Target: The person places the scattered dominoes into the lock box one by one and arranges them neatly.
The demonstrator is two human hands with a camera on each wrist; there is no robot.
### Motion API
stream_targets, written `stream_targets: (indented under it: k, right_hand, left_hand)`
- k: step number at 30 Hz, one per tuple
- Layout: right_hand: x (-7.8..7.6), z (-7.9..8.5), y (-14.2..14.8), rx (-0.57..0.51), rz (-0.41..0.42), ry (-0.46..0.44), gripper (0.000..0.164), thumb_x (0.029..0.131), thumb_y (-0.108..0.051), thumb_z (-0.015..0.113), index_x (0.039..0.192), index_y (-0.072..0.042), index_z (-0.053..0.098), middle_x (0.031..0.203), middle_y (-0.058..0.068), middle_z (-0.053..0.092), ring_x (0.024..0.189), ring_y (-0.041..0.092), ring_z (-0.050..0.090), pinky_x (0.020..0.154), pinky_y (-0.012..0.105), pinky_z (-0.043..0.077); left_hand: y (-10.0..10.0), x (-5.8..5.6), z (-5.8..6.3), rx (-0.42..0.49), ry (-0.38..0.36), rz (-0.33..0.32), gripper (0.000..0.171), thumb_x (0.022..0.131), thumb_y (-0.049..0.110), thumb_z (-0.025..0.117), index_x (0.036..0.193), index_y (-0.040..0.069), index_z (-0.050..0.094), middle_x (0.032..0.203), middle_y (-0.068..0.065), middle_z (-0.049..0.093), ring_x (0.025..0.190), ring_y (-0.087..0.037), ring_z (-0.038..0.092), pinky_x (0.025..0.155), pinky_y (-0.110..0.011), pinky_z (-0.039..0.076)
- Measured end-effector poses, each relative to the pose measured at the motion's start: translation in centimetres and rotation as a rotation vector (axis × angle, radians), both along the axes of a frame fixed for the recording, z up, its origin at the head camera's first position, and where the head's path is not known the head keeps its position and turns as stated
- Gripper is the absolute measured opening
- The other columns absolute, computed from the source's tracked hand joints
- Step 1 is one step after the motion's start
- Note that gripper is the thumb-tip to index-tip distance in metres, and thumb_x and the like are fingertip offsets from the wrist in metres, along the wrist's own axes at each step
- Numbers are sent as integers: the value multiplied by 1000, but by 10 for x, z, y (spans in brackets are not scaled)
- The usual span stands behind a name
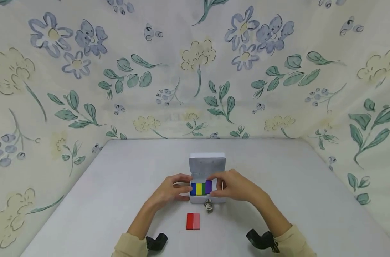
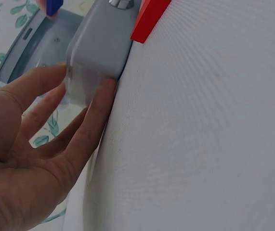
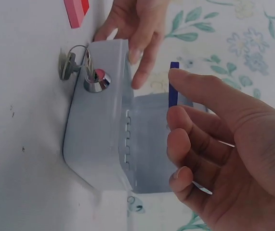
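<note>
A small pale grey metal cash box (image 1: 198, 200) stands on the table with its lid (image 1: 207, 165) raised. Inside it, a blue block (image 1: 193, 189), a yellow block (image 1: 199, 189) and a green block (image 1: 203, 189) stand side by side at the left. My right hand (image 1: 238, 186) pinches a thin purple block (image 1: 208, 186) between thumb and fingertips over the box, just right of the green one. My left hand (image 1: 169, 191) rests its extended fingers against the box's left end, as the left wrist view shows. Keys (image 1: 208, 206) hang from the front lock (image 3: 98, 81).
A red block (image 1: 190, 221) and a pink block (image 1: 196, 221) lie together on the white table (image 1: 143, 157) in front of the box. Flowered cloth (image 1: 175, 71) hangs behind the table and along its sides. Black wrist mounts (image 1: 260, 240) show near both sleeves.
</note>
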State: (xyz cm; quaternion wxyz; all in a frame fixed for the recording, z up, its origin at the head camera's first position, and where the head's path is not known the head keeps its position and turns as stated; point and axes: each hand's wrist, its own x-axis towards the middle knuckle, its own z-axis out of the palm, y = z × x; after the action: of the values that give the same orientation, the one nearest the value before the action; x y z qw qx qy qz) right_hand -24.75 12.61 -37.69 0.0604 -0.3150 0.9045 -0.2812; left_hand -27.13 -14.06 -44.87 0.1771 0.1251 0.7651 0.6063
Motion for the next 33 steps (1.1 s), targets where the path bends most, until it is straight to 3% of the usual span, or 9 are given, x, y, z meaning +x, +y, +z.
stream_targets:
  k: [13, 19, 33]
  right_hand:
    - [-14, -9, 3, -5, -24, 3, 44, 84, -28, 77, 122, -9, 67, 71, -7, 57, 64, 7, 54, 58, 16, 51]
    - [-17, -15, 3, 5, -74, -9, 43, 84, -26, 78, 122, -7, 67, 70, -6, 57, 62, 8, 53, 55, 16, 49]
    - [-23, -32, -1, 49, -100, 5, 40, 83, -22, 78, 120, -9, 68, 70, -7, 56, 64, 8, 51, 55, 16, 46]
  left_hand:
    - [-1, -2, 3, -23, -7, 27, 45, 91, 19, 70, 133, 8, 57, 137, -14, 55, 114, -28, 61, 81, -40, 62]
    - [1, -2, 2, -7, -7, 10, 48, 90, 21, 71, 134, 8, 56, 137, -15, 54, 115, -28, 61, 83, -40, 62]
    - [0, -2, 1, -1, -2, 0, 48, 91, 21, 70, 134, 6, 55, 137, -16, 54, 115, -28, 61, 83, -40, 62]
